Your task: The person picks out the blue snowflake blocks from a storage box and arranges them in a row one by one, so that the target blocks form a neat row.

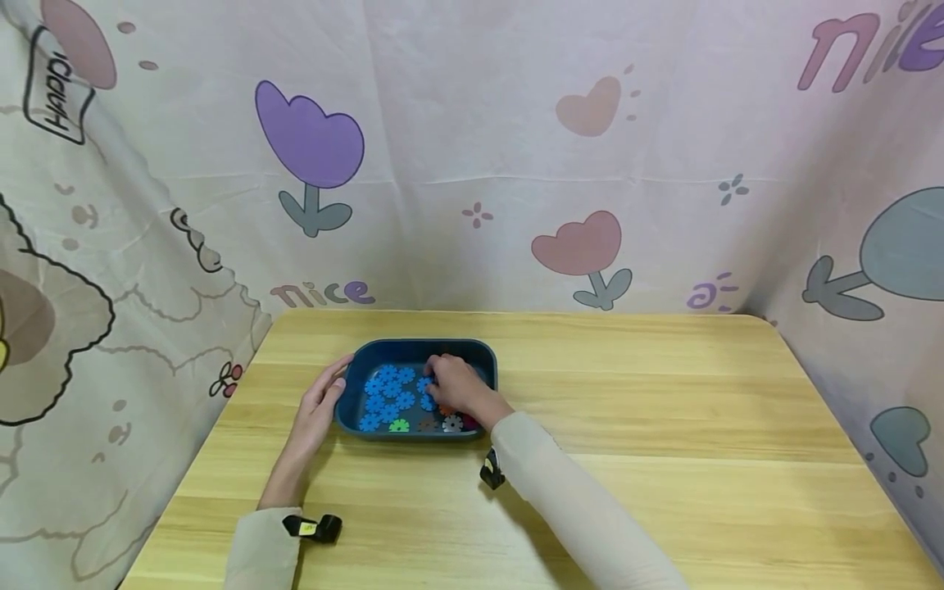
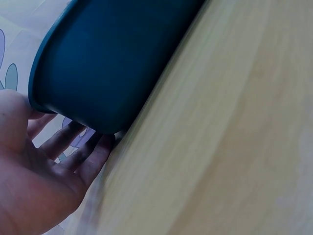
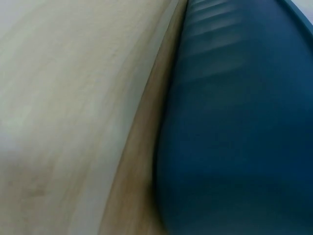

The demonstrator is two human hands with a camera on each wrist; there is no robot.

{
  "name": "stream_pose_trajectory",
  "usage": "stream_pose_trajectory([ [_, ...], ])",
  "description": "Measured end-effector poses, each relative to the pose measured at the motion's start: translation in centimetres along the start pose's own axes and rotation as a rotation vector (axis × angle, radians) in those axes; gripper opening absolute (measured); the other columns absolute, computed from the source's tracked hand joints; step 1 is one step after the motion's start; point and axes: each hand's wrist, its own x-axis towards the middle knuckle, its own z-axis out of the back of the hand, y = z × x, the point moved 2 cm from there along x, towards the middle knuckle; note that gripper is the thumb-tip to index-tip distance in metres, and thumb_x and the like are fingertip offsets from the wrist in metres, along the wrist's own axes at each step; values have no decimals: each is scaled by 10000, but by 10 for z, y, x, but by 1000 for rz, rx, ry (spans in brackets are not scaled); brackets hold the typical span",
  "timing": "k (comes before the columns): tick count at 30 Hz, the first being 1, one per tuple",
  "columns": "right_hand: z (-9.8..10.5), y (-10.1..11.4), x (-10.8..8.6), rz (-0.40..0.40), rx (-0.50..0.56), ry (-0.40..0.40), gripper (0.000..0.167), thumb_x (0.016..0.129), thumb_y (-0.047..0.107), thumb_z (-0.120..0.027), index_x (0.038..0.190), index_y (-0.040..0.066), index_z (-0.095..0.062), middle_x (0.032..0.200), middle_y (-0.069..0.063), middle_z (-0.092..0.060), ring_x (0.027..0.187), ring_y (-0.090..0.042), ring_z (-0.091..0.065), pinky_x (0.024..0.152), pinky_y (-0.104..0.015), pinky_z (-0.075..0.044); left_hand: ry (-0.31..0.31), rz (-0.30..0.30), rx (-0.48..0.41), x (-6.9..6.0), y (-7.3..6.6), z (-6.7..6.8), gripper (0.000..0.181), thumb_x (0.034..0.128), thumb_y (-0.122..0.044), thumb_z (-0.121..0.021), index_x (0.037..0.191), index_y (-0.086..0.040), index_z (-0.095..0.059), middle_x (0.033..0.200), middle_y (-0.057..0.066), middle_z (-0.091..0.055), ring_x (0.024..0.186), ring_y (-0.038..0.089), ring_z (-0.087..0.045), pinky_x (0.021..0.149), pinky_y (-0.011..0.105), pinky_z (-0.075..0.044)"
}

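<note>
Head view: one tray (image 1: 416,437) runs lengthwise left to right, its roughly ten blue flowers (image 1: 391,388) mostly left of the nearer right hand (image 1: 459,385), whose bent fingers' hold I cannot tell; one green flower (image 1: 399,426) and one white flower (image 1: 452,424) lie inside its near wall. Left wrist: the left hand (image 2: 46,181) curves parted fingers round the tray's left end. Right wrist: only tray wall and table (image 3: 63,112).

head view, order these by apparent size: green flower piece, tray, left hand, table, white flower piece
1. Table
2. Tray
3. Left hand
4. Green flower piece and white flower piece: too alike to rank
</note>
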Motion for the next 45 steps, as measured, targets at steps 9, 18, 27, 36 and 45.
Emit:
stream_pose_trajectory([
  [9, -1, -2, 0, -2, 60, -8, 228, 1000, 141, -692, 1206, 90, -612, 991, -15, -574, 833, -163, -542, 741, -266, -495, -5, -14, 10, 1, 1, 0, 459, 1140, -280, -365, 1572, -138, -426, 1593, 148, -410, 1444, 353, -371, 1017, 92, -331],
  [18, 2, -5, 1, 4, 255, -24, 121, 1028, 24, -592, 1144, 55, -607, 937, -40, -666, 730, -136, -592, 621, -250, -488, 3, -4, -3, -1, 0, -1, 456, 1139, -263, -369, 1574, -132, -421, 1601, 146, -397, 1467, 353, -349, 1017, 84, -321],
  [27, 7, -5, 2, 17, 417, -54, 133, 1045, 20, -554, 1161, 15, -620, 936, -121, -699, 752, -190, -679, 566, -250, -488, 7, 1, -3, 0, 0, -1, 460, 1139, -277, -371, 1579, -149, -416, 1606, 126, -395, 1473, 344, -345, 1018, 84, -317],
  [36, 22, -4, -4, 69, 443, -133, 131, 985, -24, -621, 1106, 27, -630, 913, -62, -650, 763, -141, -693, 696, -251, -575, 2, -6, 7, 0, 0, -1, 455, 1139, -270, -373, 1574, -148, -425, 1602, 121, -403, 1468, 341, -356, 1018, 83, -323],
  [45, 36, -4, -18, 126, 501, -203, 167, 981, -29, -642, 1143, 9, -662, 954, -100, -670, 783, -235, -716, 675, -270, -590, -7, -11, -4, 0, 1, -1, 453, 1139, -268, -370, 1570, -140, -429, 1598, 129, -409, 1463, 347, -357, 1027, 87, -323],
])
